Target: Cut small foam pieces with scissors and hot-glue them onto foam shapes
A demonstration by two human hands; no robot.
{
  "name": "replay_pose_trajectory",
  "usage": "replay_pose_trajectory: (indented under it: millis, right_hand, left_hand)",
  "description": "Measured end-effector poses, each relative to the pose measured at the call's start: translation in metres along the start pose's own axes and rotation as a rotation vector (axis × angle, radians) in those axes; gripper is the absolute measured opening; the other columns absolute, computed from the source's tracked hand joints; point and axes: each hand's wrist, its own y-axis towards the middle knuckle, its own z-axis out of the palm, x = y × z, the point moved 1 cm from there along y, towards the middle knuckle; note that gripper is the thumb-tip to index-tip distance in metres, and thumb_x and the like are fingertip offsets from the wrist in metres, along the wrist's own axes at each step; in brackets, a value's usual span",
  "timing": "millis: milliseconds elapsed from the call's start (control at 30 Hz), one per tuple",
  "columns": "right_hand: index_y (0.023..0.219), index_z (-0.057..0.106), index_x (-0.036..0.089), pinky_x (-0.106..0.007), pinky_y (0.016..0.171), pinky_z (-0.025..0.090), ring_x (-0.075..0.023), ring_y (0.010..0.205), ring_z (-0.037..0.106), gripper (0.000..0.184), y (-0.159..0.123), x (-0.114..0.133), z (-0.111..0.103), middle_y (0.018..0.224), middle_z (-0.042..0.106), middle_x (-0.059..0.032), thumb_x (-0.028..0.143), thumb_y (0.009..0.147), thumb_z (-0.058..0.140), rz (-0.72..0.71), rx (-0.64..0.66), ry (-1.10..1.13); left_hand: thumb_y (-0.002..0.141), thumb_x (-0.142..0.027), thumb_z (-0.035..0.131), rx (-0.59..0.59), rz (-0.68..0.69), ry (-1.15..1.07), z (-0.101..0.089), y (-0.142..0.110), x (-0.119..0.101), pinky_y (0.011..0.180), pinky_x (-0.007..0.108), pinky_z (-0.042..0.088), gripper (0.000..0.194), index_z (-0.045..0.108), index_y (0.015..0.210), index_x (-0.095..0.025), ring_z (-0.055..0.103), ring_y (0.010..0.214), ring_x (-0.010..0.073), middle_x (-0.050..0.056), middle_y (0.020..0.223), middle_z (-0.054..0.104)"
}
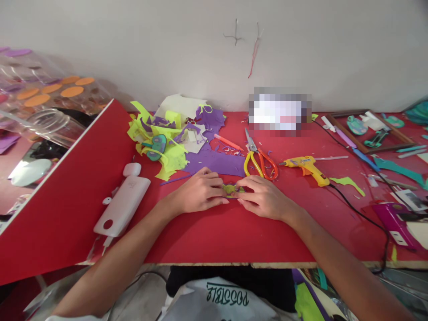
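Between my two hands lies a small yellow-green and purple craft piece (229, 190), low over the red table. My left hand (202, 191) grips its left side with bent fingers, the thumb along the near edge. On the other side my right hand (259, 195) has its fingertips closed on the piece. Much of it is hidden behind the fingers. Just beyond my hands is a purple sheet (217, 163), and scissors (256, 158) with one yellow and one orange handle lie past my right hand.
A yellow glue gun (309, 168) with a black cord lies to the right. Yellow-green and purple scraps (174, 154) pile up at back left, with a white power bank (125, 207) nearer. A brown frame (397, 145) and a purple box (396, 223) sit far right. A red partition (67, 200) bounds the left.
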Motion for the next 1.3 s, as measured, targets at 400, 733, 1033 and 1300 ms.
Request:
replay_pose_trajectory:
  millis: [400, 733, 1033, 1300]
  right_hand:
    - [0.104, 0.078, 0.02, -0.04, 0.085, 0.057, -0.0227, 0.098, 0.061, 0.02, 0.0006, 0.0009, -0.0013, 0.108, 0.069, -0.0105, 0.017, 0.098, 0.058, -0.009, -0.037, -0.013]
    - [0.109, 0.076, 0.021, -0.041, 0.086, 0.056, -0.0228, 0.099, 0.061, 0.022, -0.0013, -0.0011, -0.0015, 0.11, 0.068, -0.01, 0.02, 0.1, 0.057, -0.003, -0.033, -0.028]
    - [0.101, 0.077, 0.019, -0.041, 0.086, 0.057, -0.0232, 0.098, 0.062, 0.019, 0.0019, 0.0016, -0.0001, 0.107, 0.069, -0.0111, 0.016, 0.098, 0.058, -0.019, -0.038, -0.014]
    - [0.1, 0.074, 0.022, -0.041, 0.084, 0.056, -0.0229, 0.095, 0.063, 0.019, 0.0, -0.0019, -0.002, 0.105, 0.07, -0.0093, 0.015, 0.098, 0.057, 0.011, -0.103, -0.022]
  left_hand:
    - [0.104, -0.039, 0.054, 0.008, -0.034, -0.049, -0.0013, 0.0002, -0.0002, 0.084, 0.036, 0.035, 0.03, 0.075, 0.094, -0.02, 0.059, 0.084, 0.0182, 0.005, 0.085, 0.072]
    - [0.104, -0.035, 0.054, -0.004, -0.032, -0.005, 0.0001, -0.0008, 0.0024, 0.083, 0.036, 0.033, 0.025, 0.074, 0.101, -0.021, 0.056, 0.083, 0.0175, 0.004, 0.088, 0.071]
    - [0.105, -0.035, 0.053, 0.013, -0.009, 0.039, 0.0011, -0.0006, 0.0021, 0.084, 0.036, 0.033, 0.026, 0.074, 0.098, -0.02, 0.057, 0.086, 0.0178, 0.005, 0.091, 0.072]
    - [0.104, -0.035, 0.054, -0.052, -0.034, 0.066, 0.0029, -0.0009, 0.0046, 0.081, 0.034, 0.036, 0.022, 0.07, 0.101, -0.02, 0.058, 0.086, 0.0178, 0.005, 0.091, 0.071]
